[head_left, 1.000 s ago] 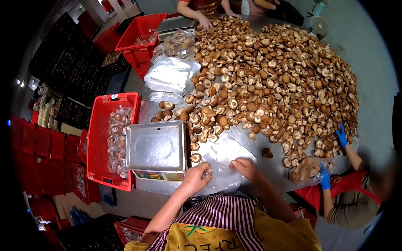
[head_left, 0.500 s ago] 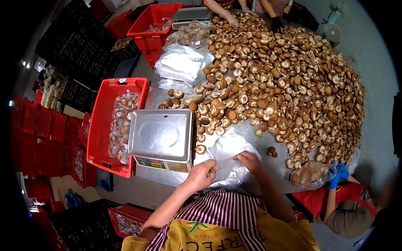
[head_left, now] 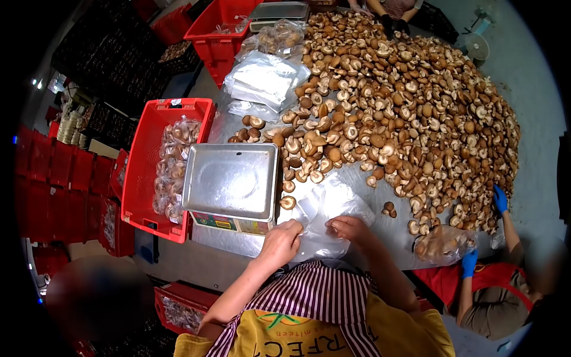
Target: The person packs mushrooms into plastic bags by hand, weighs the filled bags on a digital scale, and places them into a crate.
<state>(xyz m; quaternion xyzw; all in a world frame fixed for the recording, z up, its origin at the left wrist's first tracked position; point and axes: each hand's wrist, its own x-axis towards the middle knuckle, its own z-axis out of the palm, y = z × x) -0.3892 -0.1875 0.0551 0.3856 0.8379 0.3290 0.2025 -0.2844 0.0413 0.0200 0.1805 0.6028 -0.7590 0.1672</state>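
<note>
My left hand [head_left: 281, 243] is closed on the left edge of a clear plastic bag [head_left: 324, 238], just right of the scale's front corner. Fingers of my right hand [head_left: 350, 229] pinch the same bag on its other side. The bag looks flat and without mushrooms. To the left stands a scale [head_left: 232, 181] with a bare metal pan. A large heap of mushrooms [head_left: 410, 119] covers the table beyond my hands, and a single mushroom [head_left: 288, 203] lies by the scale. A stack of plastic bags [head_left: 264, 80] rests behind the scale.
A red crate [head_left: 138, 178] with bagged mushrooms [head_left: 172, 172] stands left of the scale, another red crate [head_left: 220, 47] behind. At the right a co-worker in blue gloves [head_left: 469, 263] holds a filled bag [head_left: 443, 245]. More people's hands are at the far edge.
My hands have shifted slightly, still on the bag. The co-worker's one blue-gloved hand has moved from the filled bag up to the heap. The view has shifted a little.
</note>
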